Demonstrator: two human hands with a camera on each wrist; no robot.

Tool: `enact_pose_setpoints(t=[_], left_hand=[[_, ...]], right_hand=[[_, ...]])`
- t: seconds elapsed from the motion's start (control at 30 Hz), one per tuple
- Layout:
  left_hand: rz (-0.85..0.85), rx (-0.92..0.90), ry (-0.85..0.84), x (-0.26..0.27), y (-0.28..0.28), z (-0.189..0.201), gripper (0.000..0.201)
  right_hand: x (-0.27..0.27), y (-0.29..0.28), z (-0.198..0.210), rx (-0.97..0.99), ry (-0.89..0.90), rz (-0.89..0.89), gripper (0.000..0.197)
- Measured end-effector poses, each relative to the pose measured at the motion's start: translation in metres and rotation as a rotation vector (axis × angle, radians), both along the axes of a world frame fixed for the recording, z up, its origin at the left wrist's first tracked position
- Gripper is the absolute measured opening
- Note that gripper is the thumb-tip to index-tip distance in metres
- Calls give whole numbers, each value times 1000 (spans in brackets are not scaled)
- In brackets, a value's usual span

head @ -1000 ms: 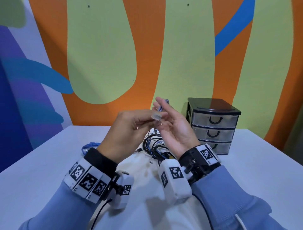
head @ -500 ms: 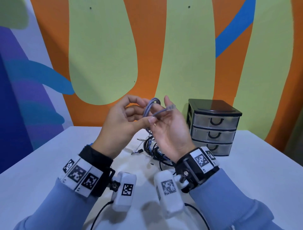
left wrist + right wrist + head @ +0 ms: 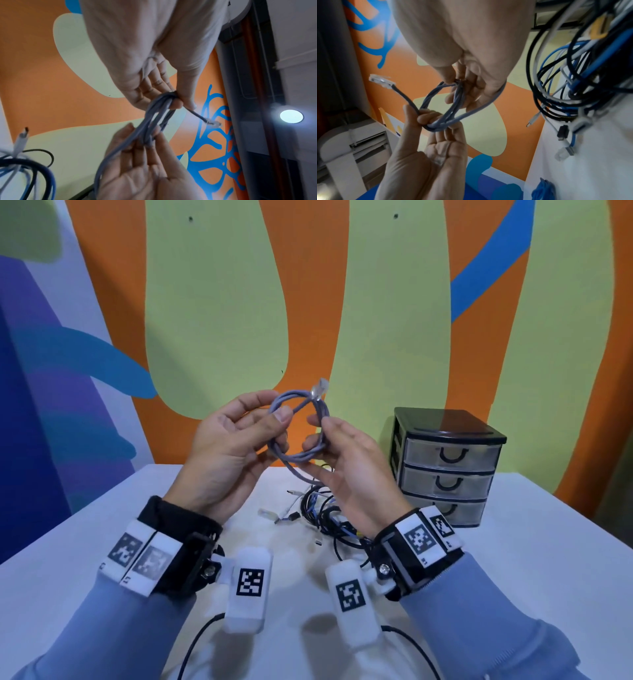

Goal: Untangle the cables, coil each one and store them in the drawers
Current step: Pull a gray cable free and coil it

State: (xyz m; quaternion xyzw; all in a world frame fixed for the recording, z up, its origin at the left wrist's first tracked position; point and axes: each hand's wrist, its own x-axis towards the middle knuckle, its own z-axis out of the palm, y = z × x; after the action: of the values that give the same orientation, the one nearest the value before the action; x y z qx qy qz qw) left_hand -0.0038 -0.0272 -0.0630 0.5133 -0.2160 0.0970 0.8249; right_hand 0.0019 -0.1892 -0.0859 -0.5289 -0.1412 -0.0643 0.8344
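Observation:
Both hands are raised above the white table [image 3: 534, 542] and hold a grey cable [image 3: 291, 455] wound into a small ring of a few loops. My left hand [image 3: 274, 409] pinches the ring's left side between thumb and fingers. My right hand [image 3: 318, 433] pinches its right side. The clear plug [image 3: 320, 388] sticks up above the ring. In the left wrist view the grey cable [image 3: 154, 121] runs between both hands, its plug [image 3: 212, 123] pointing right. The right wrist view shows the ring [image 3: 440, 108] and plug [image 3: 381, 81]. A tail hangs toward the tangle.
A tangle of black, white and blue cables [image 3: 322, 511] lies on the table under the hands. A small black unit with three clear drawers [image 3: 445, 467], all closed, stands at the right against the wall. A blue cable [image 3: 542, 189] lies apart on the table.
The hands have moved apart and a little higher. The grey cable now forms a rounder, wider ring between them, and its plug has swung up above the ring.

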Motion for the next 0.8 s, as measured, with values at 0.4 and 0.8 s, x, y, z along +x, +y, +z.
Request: enact_pose_setpoints(t=[0.4,0.8], left_hand=[[886,655,-335,8,14,-8,10],[455,-3,-89,22,21,-6,25]], right_hand=[[-9,8,4,-82,-266,-135,10],[-9,7,6,-129,-420,-216,39]])
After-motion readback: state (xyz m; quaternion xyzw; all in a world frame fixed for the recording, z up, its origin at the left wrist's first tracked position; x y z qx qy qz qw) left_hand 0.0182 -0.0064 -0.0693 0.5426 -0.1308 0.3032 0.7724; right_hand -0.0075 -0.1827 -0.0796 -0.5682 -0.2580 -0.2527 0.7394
